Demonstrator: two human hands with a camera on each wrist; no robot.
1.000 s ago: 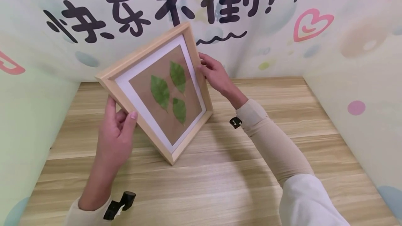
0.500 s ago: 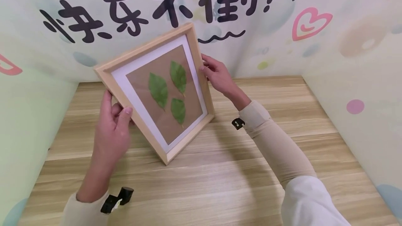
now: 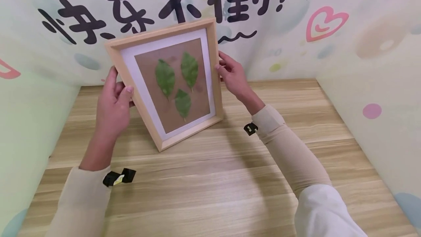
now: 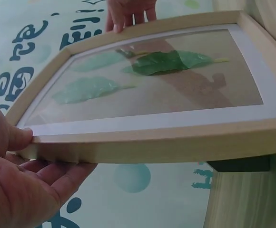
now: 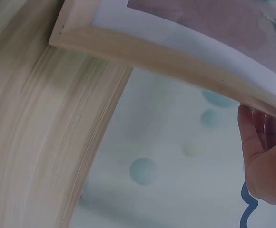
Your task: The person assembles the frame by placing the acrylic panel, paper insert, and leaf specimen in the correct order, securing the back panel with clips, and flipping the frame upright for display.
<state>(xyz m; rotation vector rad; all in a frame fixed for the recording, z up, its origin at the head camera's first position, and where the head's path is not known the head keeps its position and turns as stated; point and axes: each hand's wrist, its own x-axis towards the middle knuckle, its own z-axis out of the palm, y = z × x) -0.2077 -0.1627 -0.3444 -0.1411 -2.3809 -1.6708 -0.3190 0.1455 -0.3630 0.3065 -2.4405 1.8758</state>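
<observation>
A light wooden picture frame [image 3: 151,121] stands tilted on the table, its glazed front facing me. Behind the glass, a white mat surrounds a brown backing that bears three green leaves [image 3: 166,77]. My left hand [image 3: 113,107] grips the left side of the frame, thumb on the front edge and fingers behind. On the opposite side, my right hand [image 3: 232,76] holds the frame around its upper half, fingers partly hidden behind it. The left wrist view shows a dark flat piece [image 4: 239,164] jutting out beneath the frame's edge.
The wood-grain tabletop [image 3: 204,185] spreads under both arms. Behind it rises a pale printed backdrop [image 3: 283,46] with large black characters and a pink heart, and similar panels flank the table on the left and right.
The frame's left side has swung away from me and its near lower corner has moved back, so it faces me more squarely. My left hand went forward with it; the right hand shifted slightly.
</observation>
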